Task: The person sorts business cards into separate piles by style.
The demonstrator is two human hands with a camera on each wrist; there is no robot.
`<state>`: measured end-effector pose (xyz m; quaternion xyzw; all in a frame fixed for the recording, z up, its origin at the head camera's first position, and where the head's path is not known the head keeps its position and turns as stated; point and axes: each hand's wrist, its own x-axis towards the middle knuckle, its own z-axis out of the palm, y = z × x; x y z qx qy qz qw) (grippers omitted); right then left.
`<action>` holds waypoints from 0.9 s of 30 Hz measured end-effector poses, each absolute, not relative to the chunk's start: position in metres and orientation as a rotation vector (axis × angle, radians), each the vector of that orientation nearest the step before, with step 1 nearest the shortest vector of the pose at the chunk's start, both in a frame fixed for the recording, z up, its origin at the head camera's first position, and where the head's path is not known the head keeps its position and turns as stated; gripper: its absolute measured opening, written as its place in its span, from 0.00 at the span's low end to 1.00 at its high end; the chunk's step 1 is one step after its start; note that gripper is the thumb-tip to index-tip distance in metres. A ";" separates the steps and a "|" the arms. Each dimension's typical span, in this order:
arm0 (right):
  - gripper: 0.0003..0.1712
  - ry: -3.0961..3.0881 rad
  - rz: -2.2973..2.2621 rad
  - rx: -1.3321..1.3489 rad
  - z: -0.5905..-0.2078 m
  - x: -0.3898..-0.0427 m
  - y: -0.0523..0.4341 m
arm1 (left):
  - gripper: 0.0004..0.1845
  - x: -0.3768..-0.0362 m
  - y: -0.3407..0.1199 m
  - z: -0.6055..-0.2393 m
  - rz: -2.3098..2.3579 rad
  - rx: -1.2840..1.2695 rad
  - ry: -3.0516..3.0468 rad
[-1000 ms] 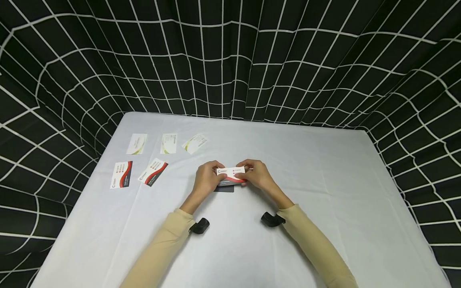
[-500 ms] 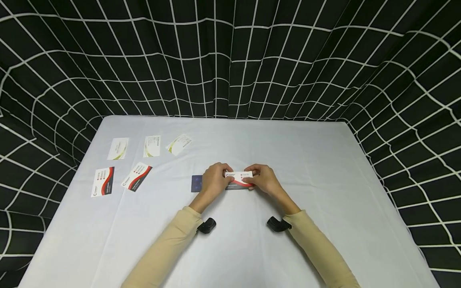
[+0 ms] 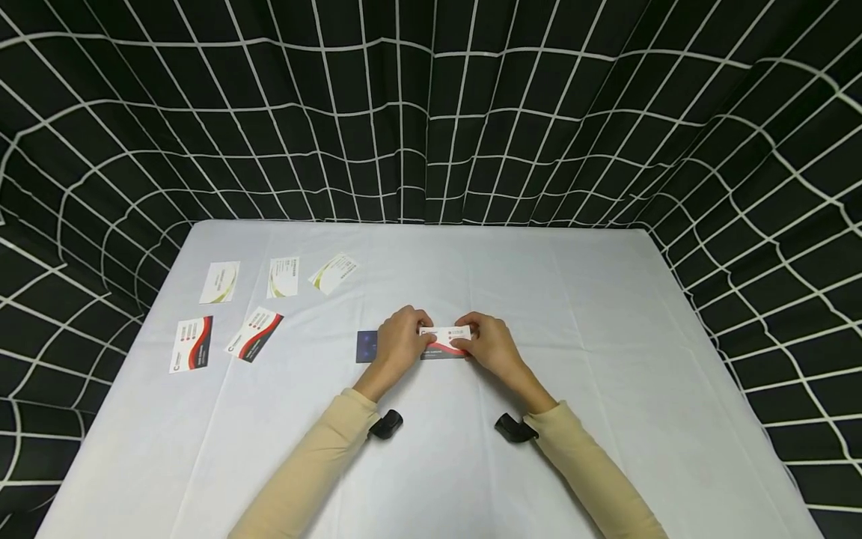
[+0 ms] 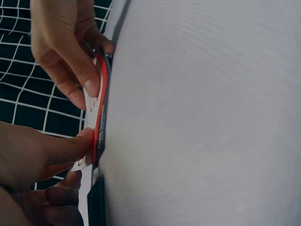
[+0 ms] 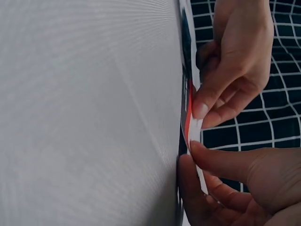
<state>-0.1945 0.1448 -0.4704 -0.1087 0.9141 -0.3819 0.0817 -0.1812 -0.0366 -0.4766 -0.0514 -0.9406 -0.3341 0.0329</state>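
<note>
Both hands pinch one business card, white at the top with a red wave and a dark grey lower band (image 3: 442,346), at the middle of the table. My left hand (image 3: 400,340) grips its left end, thumb in front and fingers behind. At the right end, my right hand (image 3: 491,344) pinches it the same way. The left wrist view shows the card (image 4: 99,115) slightly bowed, close to the white cloth. A dark blue card (image 3: 367,346) lies flat beside my left hand, partly hidden by it.
To the left lie two red-and-grey business cards (image 3: 191,344) (image 3: 254,335). Behind them, three white-and-green cards (image 3: 220,282) (image 3: 283,277) (image 3: 333,273) form a row. White cloth covers the table (image 3: 606,434); a black curtain with white grid lines (image 3: 431,112) surrounds it.
Both hands have moved right with the card, exposing the dark blue card to the left of my left hand. The head view has shifted too. Over the last half second little has moved.
</note>
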 end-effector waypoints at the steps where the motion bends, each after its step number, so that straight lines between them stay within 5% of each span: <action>1: 0.18 2.769 -1.102 -0.339 -0.470 -0.194 0.144 | 0.10 -0.181 -0.036 -0.477 -1.004 -0.160 -2.899; 27: 0.08 3.010 -0.813 -0.575 -0.452 -0.189 0.123 | 0.07 -0.161 -0.063 -0.459 -0.917 -0.059 -2.862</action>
